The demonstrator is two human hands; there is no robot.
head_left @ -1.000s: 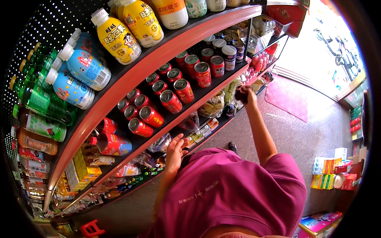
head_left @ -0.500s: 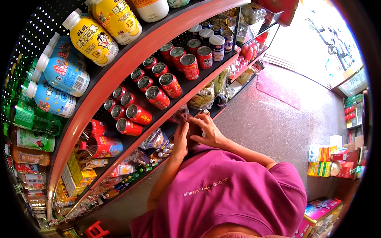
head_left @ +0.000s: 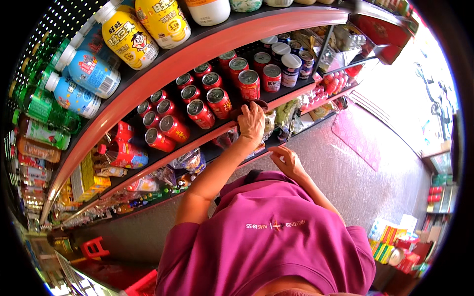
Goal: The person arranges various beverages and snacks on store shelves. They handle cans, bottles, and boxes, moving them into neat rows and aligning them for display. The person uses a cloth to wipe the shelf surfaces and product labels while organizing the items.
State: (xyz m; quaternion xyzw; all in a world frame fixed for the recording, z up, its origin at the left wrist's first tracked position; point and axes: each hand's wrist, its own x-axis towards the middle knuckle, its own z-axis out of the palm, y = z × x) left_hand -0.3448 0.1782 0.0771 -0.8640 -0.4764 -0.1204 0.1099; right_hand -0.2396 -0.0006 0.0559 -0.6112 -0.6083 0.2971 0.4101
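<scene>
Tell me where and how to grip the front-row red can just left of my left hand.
I'd grip the red can around its upper body, coming from the aisle side. It stands upright, its round front wall exposed there, while a neighbouring can crowds its left; the right side looks freer for fingers.
</scene>
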